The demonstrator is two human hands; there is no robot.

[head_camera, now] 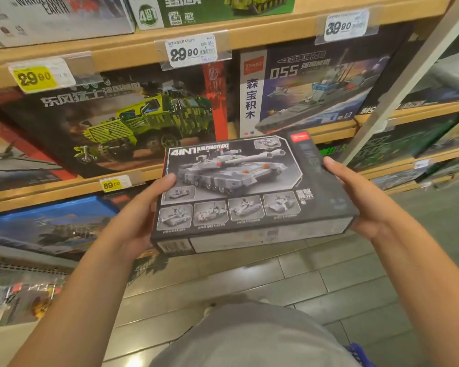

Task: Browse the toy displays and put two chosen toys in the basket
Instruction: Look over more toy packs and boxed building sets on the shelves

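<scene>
A dark grey toy box (249, 192) printed with a grey tank and "4IN1" is held flat in front of the shelves, picture side up. My left hand (141, 215) grips its left edge, thumb on top. On the right edge sits my right hand (361, 194), thumb resting over the top face. A blue corner of what may be the basket (359, 352) shows at the bottom right, mostly out of frame.
Wooden shelves (133, 53) hold more building-block boxes: a green armoured truck box (122, 120) at left, a "055" warship box (310, 86) at right, a blue box (51, 223) lower left. Price tags hang on shelf edges. Tiled floor (276, 282) lies below.
</scene>
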